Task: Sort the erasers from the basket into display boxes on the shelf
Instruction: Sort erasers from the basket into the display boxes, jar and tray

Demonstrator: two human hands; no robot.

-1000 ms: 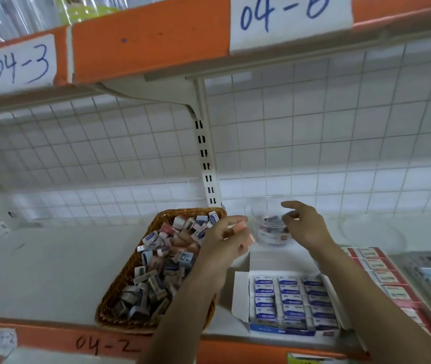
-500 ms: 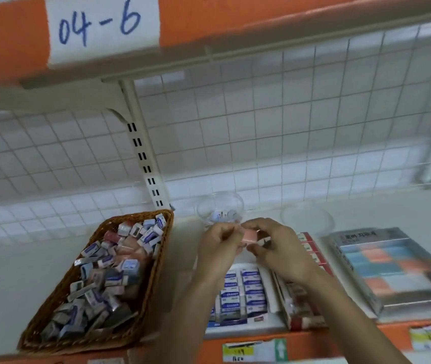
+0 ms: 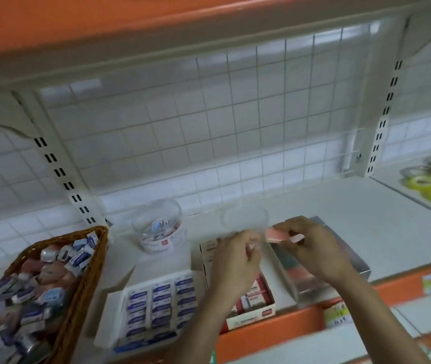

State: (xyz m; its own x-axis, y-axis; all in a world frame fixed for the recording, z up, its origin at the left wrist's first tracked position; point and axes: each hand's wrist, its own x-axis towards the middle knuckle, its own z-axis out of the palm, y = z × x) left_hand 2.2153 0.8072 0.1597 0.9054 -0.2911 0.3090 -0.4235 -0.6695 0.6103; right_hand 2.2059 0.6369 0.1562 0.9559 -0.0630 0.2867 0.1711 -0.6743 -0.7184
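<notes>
Placement — my right hand (image 3: 311, 248) pinches a pink eraser (image 3: 277, 235) at one o'clock of the red box (image 3: 257, 302), left hand (image 3: 235, 261) curled, grasp unclear; next, likely, its matching box.

Bare forearms, left hand (image 3: 235, 261), right hand (image 3: 314, 249)

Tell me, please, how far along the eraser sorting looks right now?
Done: the blue-labelled box is packed in neat rows, and the red-and-white box beside it holds some erasers. In hand: the right hand pinches a pink eraser above the boxes; the left hand is close by, its grip too blurred to read. Left: the basket holds a large heap, so much remains.
</notes>
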